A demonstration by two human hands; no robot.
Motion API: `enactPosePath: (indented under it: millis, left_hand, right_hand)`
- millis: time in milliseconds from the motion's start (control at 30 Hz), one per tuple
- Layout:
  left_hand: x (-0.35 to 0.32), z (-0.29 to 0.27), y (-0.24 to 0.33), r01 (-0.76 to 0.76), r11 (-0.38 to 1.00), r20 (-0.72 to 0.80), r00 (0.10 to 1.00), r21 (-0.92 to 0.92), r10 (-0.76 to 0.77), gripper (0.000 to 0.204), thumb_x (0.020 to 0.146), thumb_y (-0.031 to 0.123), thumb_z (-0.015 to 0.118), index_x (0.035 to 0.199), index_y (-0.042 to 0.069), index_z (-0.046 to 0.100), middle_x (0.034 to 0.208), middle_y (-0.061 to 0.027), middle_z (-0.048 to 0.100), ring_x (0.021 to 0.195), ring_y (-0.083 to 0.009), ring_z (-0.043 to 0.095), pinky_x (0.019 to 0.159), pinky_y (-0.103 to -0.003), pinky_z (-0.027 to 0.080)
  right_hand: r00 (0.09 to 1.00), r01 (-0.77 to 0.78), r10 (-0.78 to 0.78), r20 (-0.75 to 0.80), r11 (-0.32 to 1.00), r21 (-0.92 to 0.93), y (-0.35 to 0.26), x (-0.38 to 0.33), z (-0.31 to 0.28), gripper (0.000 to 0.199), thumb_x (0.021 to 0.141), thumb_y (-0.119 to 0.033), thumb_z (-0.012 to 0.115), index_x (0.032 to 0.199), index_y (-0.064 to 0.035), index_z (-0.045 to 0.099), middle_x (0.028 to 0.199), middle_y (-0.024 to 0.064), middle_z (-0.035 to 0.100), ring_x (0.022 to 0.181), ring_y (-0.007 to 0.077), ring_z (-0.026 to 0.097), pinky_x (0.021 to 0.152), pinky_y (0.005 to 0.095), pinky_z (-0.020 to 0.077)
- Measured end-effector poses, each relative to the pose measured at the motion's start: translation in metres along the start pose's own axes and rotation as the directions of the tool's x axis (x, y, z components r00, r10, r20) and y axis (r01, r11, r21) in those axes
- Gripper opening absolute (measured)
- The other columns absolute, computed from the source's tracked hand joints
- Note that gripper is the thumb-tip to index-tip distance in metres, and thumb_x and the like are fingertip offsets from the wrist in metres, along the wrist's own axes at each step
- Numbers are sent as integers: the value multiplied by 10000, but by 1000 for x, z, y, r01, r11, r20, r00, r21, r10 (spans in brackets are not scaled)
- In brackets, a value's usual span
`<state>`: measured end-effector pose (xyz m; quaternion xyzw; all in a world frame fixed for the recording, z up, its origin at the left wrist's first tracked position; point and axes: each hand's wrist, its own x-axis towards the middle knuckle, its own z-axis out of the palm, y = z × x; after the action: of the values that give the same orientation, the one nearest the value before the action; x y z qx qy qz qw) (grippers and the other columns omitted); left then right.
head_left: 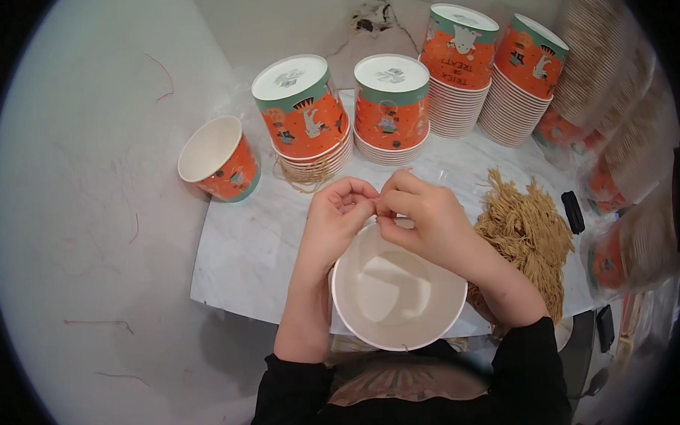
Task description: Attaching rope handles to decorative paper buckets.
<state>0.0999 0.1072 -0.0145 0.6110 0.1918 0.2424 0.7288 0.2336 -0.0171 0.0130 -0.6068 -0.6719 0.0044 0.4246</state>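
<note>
Both hands, left hand (338, 212) and right hand (422, 213), pinch closed on something too small to identify, fingertips meeting directly above the far rim of the open paper bowl (397, 289) (equally near both).

Both hands — left hand (339, 216) and right hand (424, 217) — meet fingertip to fingertip over the far rim of the open paper bowl (399, 289) nearest the person. A heap of strings (526, 236) lies on the tabletop (244, 246) right of that bowl. Behind stand stacks of upturned bowls (390, 106), and a single tilted bowl (220, 158) sits at the far left corner.
</note>
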Motion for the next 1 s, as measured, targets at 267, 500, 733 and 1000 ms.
enactPosePath:
  millis: [267,500,733,1000]
  left_hand:
    - [-4,-11,-10,58,986,48,998,-157,-51,82,876,-40,599,953,-39,626,900,-61,688,738,-84,663,660,-216,535]
    - [-2,-4,-24,-87,967,52,993,-238,102,101,925,19,651,1011,-17,612,942,-32,661,796,-42,638,701,-192,516]
    - [0,-4,-30,-116,954,81,986,-276,143,119,941,52,664,1031,-8,613,955,-30,665,831,-51,645,722,-199,526]
    - [-1,-6,-23,-61,945,92,991,-322,95,138,926,46,683,1037,-6,621,955,-50,681,840,-79,659,744,-211,542]
  right_hand:
    - [997,-37,31,74,996,76,-8,2,-1,98,770,-40,709,838,-24,641,875,68,604,684,233,647,612,324,523]
    - [970,-240,216,109,919,313,0,7,-6,63,801,39,685,847,34,643,931,75,603,820,126,640,736,251,539]
    - [958,-276,235,166,915,294,9,8,-10,97,864,-19,652,930,37,608,937,82,587,806,147,654,708,266,543]
    - [953,-289,219,209,868,404,21,6,-7,124,922,-67,654,980,19,586,962,57,568,829,125,644,693,255,519]
